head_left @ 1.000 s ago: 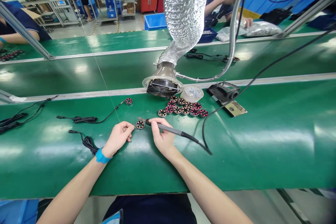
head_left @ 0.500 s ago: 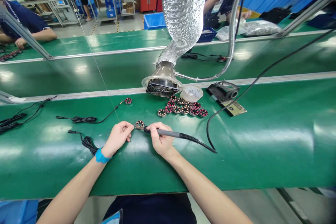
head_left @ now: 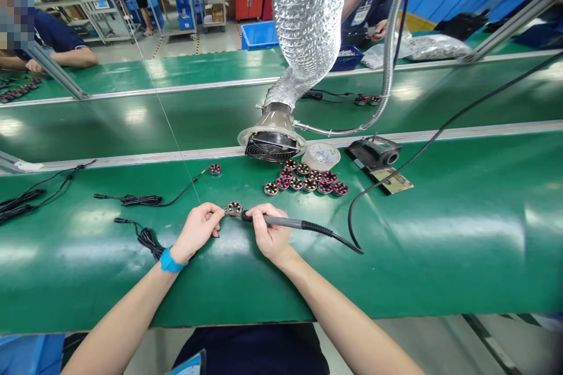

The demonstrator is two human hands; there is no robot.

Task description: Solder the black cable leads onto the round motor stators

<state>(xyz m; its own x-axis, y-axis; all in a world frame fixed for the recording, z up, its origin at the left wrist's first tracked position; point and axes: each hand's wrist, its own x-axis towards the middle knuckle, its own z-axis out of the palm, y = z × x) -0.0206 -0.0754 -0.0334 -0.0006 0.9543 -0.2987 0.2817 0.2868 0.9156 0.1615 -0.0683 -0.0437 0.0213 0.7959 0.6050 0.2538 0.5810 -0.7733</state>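
My right hand (head_left: 271, 233) is closed around the grey handle of a soldering iron (head_left: 285, 222). The iron's tip end meets the near side of a small ring-shaped motor stator (head_left: 234, 208) with copper windings, lying on the green bench. On the stator's left, my left hand (head_left: 203, 226) is closed in a pinch on a thin wire whose end reaches the stator's edge. A fine strand (head_left: 169, 126) runs down from above to this hand; whether it is the same wire I cannot tell. A coiled black cable (head_left: 148, 240) lies partly behind my left wrist.
Several stators (head_left: 310, 185) sit grouped beside a tape roll (head_left: 323, 156). A fume extractor (head_left: 272, 140) hangs over the bench. To the right stands an iron holder (head_left: 378, 155); the iron's cord loops past it. Black cables (head_left: 141, 200) lie left. Co-workers sit across the bench.
Both my hands, the iron and the stator hold their positions. The iron's cord has shifted slightly. Across the bench, a co-worker's hand has moved, and another stator appears near the cables there.
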